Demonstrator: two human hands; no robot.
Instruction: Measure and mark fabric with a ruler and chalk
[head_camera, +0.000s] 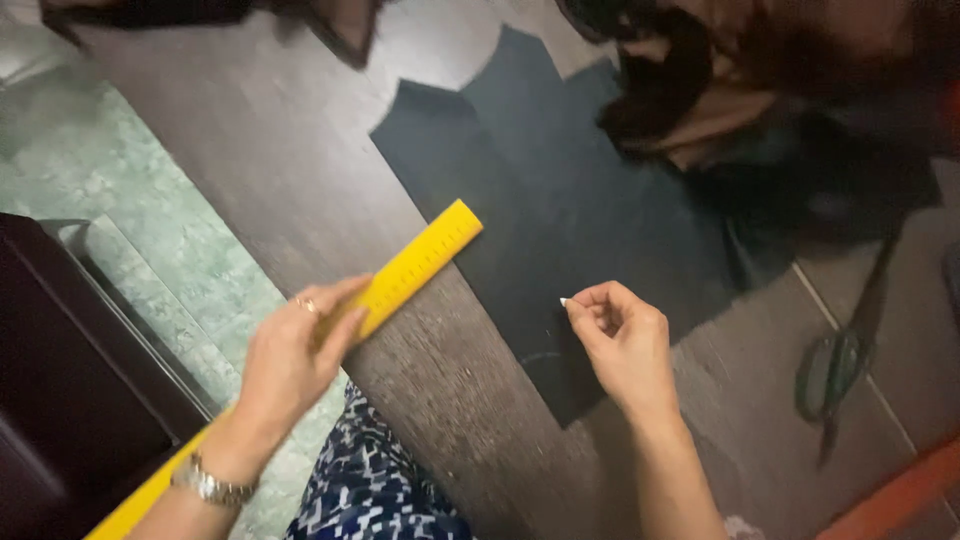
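Ruler (400, 285) left, chalk (565, 301) right

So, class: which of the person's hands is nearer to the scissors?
Right. The right hand, pinching white chalk, is just left of the scissors; the left hand grips the yellow ruler, farther off.

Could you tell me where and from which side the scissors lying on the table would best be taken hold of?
Probably by the green loop handles, which lie nearest the person. The scissors lie flat on the dark table, blades running up toward the fabric pile, so the right hand would likely come from the near side, though it pinches a small white chalk.
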